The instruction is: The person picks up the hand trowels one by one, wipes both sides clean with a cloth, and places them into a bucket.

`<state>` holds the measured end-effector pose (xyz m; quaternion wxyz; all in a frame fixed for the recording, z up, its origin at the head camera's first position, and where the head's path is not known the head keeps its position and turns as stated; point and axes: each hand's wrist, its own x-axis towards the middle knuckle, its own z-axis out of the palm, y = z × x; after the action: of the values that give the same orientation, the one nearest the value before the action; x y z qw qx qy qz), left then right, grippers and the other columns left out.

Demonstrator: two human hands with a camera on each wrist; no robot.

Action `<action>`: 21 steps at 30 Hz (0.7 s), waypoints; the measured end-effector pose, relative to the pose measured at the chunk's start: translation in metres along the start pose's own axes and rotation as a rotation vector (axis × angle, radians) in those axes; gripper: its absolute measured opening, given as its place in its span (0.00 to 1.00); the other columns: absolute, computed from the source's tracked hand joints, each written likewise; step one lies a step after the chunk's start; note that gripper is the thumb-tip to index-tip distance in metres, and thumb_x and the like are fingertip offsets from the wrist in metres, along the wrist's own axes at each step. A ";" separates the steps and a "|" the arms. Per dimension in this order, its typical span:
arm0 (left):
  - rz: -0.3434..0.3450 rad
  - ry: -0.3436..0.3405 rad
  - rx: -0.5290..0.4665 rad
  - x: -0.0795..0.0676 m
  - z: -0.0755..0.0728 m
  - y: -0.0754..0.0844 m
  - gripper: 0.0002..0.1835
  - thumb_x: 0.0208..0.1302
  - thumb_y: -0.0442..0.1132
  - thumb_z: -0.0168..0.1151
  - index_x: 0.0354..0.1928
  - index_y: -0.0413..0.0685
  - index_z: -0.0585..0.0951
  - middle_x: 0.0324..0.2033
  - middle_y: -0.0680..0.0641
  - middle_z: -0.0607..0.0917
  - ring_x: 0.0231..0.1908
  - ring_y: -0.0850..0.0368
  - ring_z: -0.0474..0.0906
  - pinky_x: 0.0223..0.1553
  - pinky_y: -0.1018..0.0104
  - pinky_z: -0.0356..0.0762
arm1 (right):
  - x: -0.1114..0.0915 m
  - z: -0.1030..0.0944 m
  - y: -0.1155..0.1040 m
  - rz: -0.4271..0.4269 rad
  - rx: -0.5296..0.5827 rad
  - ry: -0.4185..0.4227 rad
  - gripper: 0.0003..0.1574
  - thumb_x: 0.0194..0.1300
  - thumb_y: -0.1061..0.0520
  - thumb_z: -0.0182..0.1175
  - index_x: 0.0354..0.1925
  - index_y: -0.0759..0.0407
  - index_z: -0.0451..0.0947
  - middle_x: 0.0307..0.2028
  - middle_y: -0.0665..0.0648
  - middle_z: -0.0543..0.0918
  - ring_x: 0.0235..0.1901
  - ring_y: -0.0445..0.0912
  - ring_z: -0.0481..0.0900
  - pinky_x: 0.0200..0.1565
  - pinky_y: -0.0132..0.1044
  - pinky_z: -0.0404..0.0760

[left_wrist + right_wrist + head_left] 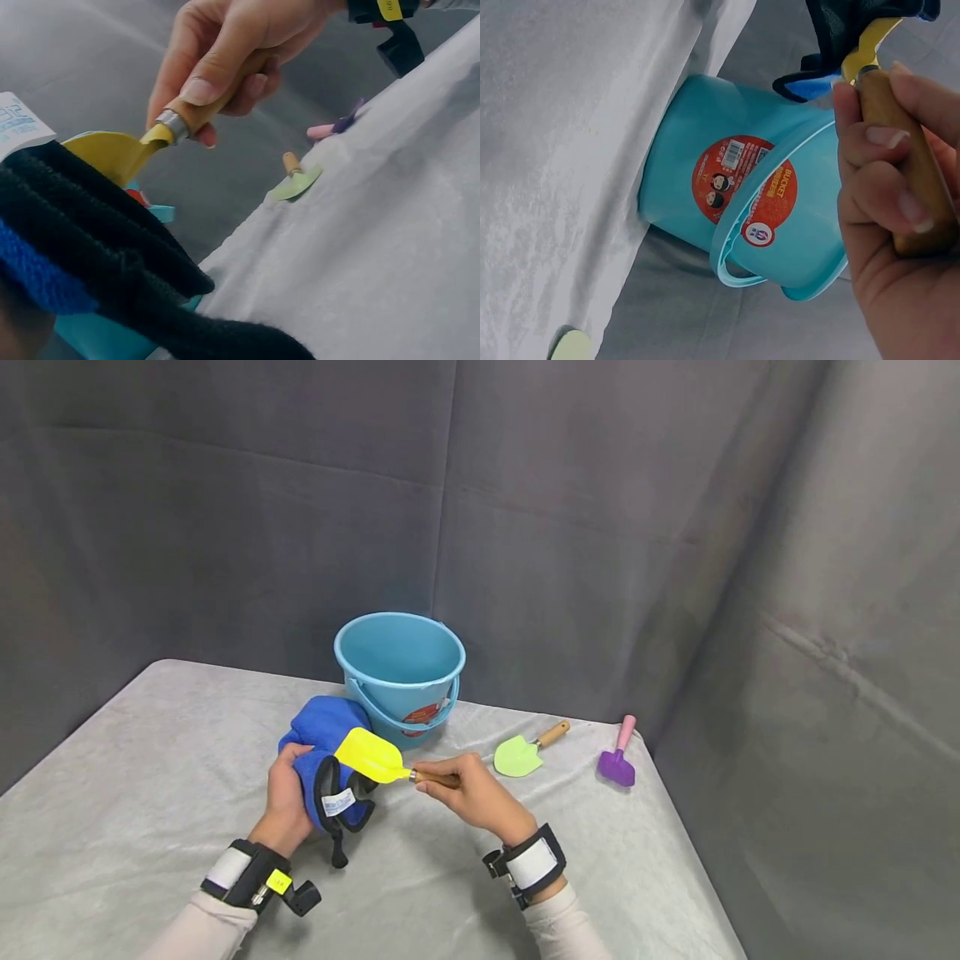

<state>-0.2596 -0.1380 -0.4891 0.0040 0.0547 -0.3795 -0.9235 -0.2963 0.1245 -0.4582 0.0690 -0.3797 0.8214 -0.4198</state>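
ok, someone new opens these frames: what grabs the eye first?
Likely the bright yellow trowel, pinched in the right hand in front of the body, by a blue cloth pouch that the left hand holds. Next, the big light-blue bucket standing just beyond the pouch. Then the green trowel and the purple tool, lying off to the right.

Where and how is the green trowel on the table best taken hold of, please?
I would grip the green trowel by its wooden handle, coming from above on the right, closing across its length. The handle is slim, uncovered and points to the far right, while the broad blade lies at the nearer left end.
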 end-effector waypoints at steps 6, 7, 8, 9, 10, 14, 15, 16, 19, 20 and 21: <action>0.014 0.063 -0.050 0.002 -0.004 0.009 0.10 0.74 0.38 0.35 0.51 0.54 0.65 0.40 0.60 0.75 0.41 0.66 0.73 0.48 0.75 0.73 | 0.001 -0.002 -0.001 0.016 -0.015 -0.016 0.23 0.70 0.59 0.65 0.61 0.63 0.80 0.53 0.57 0.87 0.50 0.36 0.86 0.49 0.29 0.83; 0.021 0.067 -0.068 0.002 -0.005 0.010 0.10 0.74 0.38 0.35 0.51 0.54 0.65 0.40 0.60 0.75 0.41 0.66 0.74 0.48 0.75 0.73 | 0.001 -0.002 -0.001 0.015 -0.023 -0.021 0.23 0.70 0.59 0.65 0.61 0.63 0.80 0.53 0.58 0.87 0.50 0.36 0.86 0.49 0.29 0.83; 0.026 0.070 -0.084 0.002 -0.005 0.010 0.10 0.74 0.38 0.35 0.50 0.54 0.66 0.40 0.60 0.76 0.41 0.65 0.74 0.49 0.75 0.73 | 0.001 -0.002 -0.001 0.014 -0.033 -0.025 0.24 0.70 0.58 0.65 0.61 0.64 0.80 0.53 0.58 0.87 0.50 0.35 0.85 0.49 0.29 0.83; 0.030 0.072 -0.096 0.002 -0.005 0.011 0.10 0.74 0.38 0.35 0.50 0.54 0.66 0.41 0.60 0.76 0.43 0.65 0.74 0.49 0.75 0.73 | 0.001 -0.003 -0.001 0.013 -0.041 -0.029 0.24 0.70 0.57 0.65 0.62 0.64 0.80 0.53 0.58 0.87 0.50 0.35 0.85 0.49 0.29 0.82; 0.033 0.077 -0.108 0.003 -0.005 0.011 0.11 0.74 0.38 0.35 0.50 0.54 0.66 0.41 0.60 0.76 0.43 0.65 0.74 0.50 0.75 0.73 | 0.001 -0.003 -0.001 0.012 -0.053 -0.029 0.24 0.70 0.57 0.65 0.62 0.63 0.80 0.53 0.58 0.87 0.49 0.35 0.85 0.50 0.28 0.82; 0.037 0.078 -0.136 0.003 -0.002 0.011 0.13 0.73 0.38 0.34 0.53 0.55 0.66 0.45 0.61 0.77 0.47 0.66 0.73 0.52 0.75 0.72 | 0.000 -0.006 -0.003 0.005 -0.097 -0.015 0.23 0.71 0.56 0.63 0.61 0.62 0.80 0.52 0.55 0.88 0.49 0.34 0.85 0.50 0.28 0.82; 0.037 0.077 -0.133 0.003 -0.001 0.010 0.13 0.73 0.38 0.34 0.53 0.56 0.66 0.45 0.61 0.77 0.47 0.66 0.73 0.51 0.76 0.72 | 0.000 -0.006 -0.004 -0.001 -0.104 -0.007 0.23 0.72 0.55 0.63 0.61 0.61 0.81 0.51 0.55 0.88 0.48 0.35 0.85 0.50 0.28 0.82; 0.037 0.080 -0.131 0.003 0.000 0.009 0.12 0.73 0.38 0.34 0.50 0.56 0.67 0.43 0.61 0.77 0.44 0.66 0.74 0.49 0.75 0.73 | 0.000 -0.007 -0.005 -0.006 -0.109 0.001 0.22 0.72 0.55 0.63 0.61 0.61 0.81 0.51 0.54 0.88 0.48 0.35 0.85 0.50 0.28 0.82; 0.031 0.067 -0.107 0.002 0.001 0.005 0.11 0.73 0.39 0.34 0.45 0.55 0.69 0.38 0.60 0.77 0.39 0.65 0.74 0.45 0.74 0.73 | -0.001 -0.006 -0.006 -0.030 -0.104 0.031 0.23 0.73 0.53 0.62 0.61 0.61 0.81 0.52 0.55 0.88 0.48 0.37 0.86 0.49 0.29 0.83; 0.024 0.062 -0.095 0.002 0.001 0.003 0.11 0.73 0.39 0.34 0.44 0.55 0.69 0.37 0.60 0.77 0.38 0.65 0.74 0.45 0.74 0.73 | -0.001 -0.005 -0.005 -0.041 -0.097 0.040 0.23 0.73 0.53 0.61 0.62 0.61 0.80 0.52 0.55 0.88 0.48 0.38 0.86 0.49 0.29 0.83; 0.018 0.056 -0.087 0.001 0.001 0.001 0.11 0.73 0.39 0.34 0.45 0.55 0.69 0.38 0.60 0.78 0.39 0.65 0.75 0.46 0.74 0.73 | -0.001 -0.004 -0.005 -0.055 -0.094 0.048 0.23 0.73 0.53 0.61 0.62 0.61 0.80 0.53 0.55 0.87 0.49 0.39 0.86 0.49 0.29 0.83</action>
<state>-0.2609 -0.1381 -0.4879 0.0252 0.0769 -0.3392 -0.9372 -0.2948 0.1263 -0.4522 0.0200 -0.3948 0.8310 -0.3915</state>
